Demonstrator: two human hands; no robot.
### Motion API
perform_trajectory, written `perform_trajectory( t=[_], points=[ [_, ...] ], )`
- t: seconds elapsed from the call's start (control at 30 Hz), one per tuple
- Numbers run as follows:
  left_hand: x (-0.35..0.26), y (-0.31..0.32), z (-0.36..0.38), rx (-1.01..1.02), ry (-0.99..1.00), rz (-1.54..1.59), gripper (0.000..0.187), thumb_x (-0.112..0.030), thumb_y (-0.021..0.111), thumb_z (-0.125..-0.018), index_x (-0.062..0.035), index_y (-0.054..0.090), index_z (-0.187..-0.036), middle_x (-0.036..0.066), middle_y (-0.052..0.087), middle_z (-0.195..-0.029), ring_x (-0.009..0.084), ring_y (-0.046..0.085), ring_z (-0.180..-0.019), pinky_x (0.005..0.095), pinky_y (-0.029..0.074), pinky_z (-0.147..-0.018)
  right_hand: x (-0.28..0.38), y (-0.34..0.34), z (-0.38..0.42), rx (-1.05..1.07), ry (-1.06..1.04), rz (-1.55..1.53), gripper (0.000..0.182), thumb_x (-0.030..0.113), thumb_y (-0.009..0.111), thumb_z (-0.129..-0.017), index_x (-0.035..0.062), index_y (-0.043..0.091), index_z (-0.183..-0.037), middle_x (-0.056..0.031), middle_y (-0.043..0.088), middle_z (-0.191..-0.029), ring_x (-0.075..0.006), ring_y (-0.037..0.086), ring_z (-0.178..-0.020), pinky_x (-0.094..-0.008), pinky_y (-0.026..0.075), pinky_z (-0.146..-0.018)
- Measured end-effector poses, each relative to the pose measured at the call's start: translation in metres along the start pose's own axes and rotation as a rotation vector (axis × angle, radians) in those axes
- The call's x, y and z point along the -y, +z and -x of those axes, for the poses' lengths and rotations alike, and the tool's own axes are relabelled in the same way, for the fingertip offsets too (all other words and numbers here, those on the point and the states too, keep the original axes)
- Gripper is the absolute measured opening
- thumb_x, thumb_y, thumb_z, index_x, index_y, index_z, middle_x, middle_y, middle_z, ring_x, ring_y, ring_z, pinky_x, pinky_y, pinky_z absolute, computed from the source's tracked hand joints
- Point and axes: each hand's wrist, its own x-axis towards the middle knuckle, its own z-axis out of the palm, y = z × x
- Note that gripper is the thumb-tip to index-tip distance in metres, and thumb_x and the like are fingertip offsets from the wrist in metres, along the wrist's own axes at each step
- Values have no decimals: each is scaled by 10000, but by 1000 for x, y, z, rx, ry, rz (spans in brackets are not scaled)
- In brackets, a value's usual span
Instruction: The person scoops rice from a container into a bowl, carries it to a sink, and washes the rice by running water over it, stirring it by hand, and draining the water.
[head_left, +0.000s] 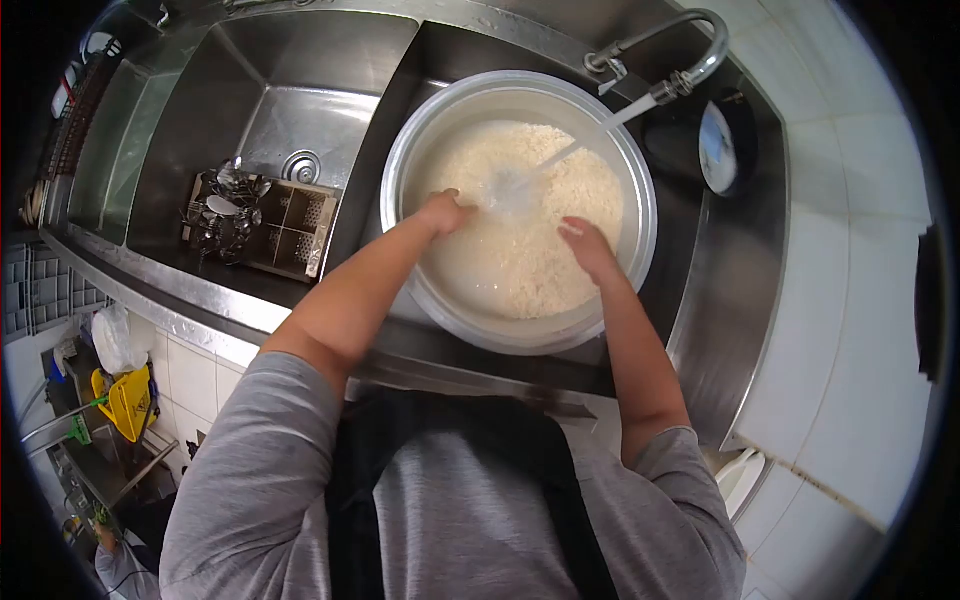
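Observation:
A large round metal pot (393, 190) stands in the sink basin, holding pale rice (590, 190) under cloudy water. A stream of water (560, 157) from the faucet falls into it and froths near the middle. My left hand (446, 212) is over the pot's left side, fingers stretched toward the water and apart, its fingertips at the surface. On the right, my right hand (588, 247) hovers at the rice, fingers loosely bent and parted, with a few pale grains on them. Neither hand visibly grips anything.
The curved faucet (712, 55) reaches in from the upper right. In the left basin sits a cutlery rack (318, 235) with spoons and forks. A dark round pan (740, 140) leans at the right wall. A yellow bucket-like item (130, 400) and another person's arm (106, 538) appear lower left.

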Motion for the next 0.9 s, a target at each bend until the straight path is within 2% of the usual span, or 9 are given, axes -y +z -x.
perform_trajectory(
  t=[0.07,0.27,0.43,0.53,0.6,0.67,0.73,0.83,0.9],
  points=[
    [10,14,-30,-280,-116,126,682,-394,571,-860,-23,350,-1388,261,322,-1414,380,266,-1347,419,290,-1079,-10,-15,-40,-124,-53,109,436,252,617,-859,14,559,-1219,-208,561,-1226,-312,559,-1087,-357,453,-879],
    [5,32,-60,-536,-350,230,559,-308,560,-852,-165,407,-1371,183,234,-1460,417,334,-1277,456,283,-1076,-39,11,-121,-280,25,170,441,265,615,-839,14,568,-1199,-243,571,-1187,-329,548,-1111,-365,440,-910],
    [-2,45,-82,-481,-320,315,470,-306,531,-860,-157,487,-1304,188,412,-1344,380,391,-1239,430,320,-1050,-31,73,-148,-341,79,-48,450,298,600,-846,8,567,-1188,-217,589,-1164,-305,563,-1089,-362,428,-904],
    [-6,63,-99,-318,-215,612,419,-326,528,-862,-136,560,-1234,203,535,-1207,375,461,-1176,415,370,-1004,16,96,-137,-120,92,-185,491,323,599,-851,-27,547,-1191,-206,583,-1176,-315,555,-1093,-376,417,-891],
    [-14,83,-118,-229,-190,880,405,-337,530,-862,-120,593,-1198,211,594,-1120,372,509,-1128,406,397,-976,35,116,-134,-61,188,-563,471,326,573,-882,-66,546,-1142,-123,600,-1086,-171,537,-951,-358,439,-809],
    [-16,103,-139,-603,-255,987,423,-330,533,-860,-49,585,-1172,227,634,-1004,386,581,-1007,399,434,-929,40,121,-139,-26,240,-628,432,324,551,-894,-41,561,-1125,-116,599,-1099,-182,536,-981,-360,435,-826],
    [-19,75,-121,-563,-189,838,431,-298,539,-857,-14,559,-1181,244,622,-1025,382,576,-1023,400,430,-936,42,121,-138,10,291,-691,396,323,529,-905,-15,575,-1107,-110,599,-1113,-194,535,-1011,-362,432,-844],
    [-27,27,-88,-470,-66,604,440,-239,553,-850,17,520,-1206,267,574,-1112,385,540,-1083,390,415,-959,50,93,-133,-223,136,-156,326,286,486,-922,27,587,-1091,-131,598,-1137,-263,533,-1092,-373,408,-920],
    [-16,22,-85,-419,-12,518,442,-212,562,-845,13,507,-1222,274,539,-1179,393,509,-1127,380,404,-976,54,54,-134,-170,-260,288,372,224,488,-888,67,551,-1219,-195,536,-1221,-339,478,-1180,-390,360,-1021]
  ],
)
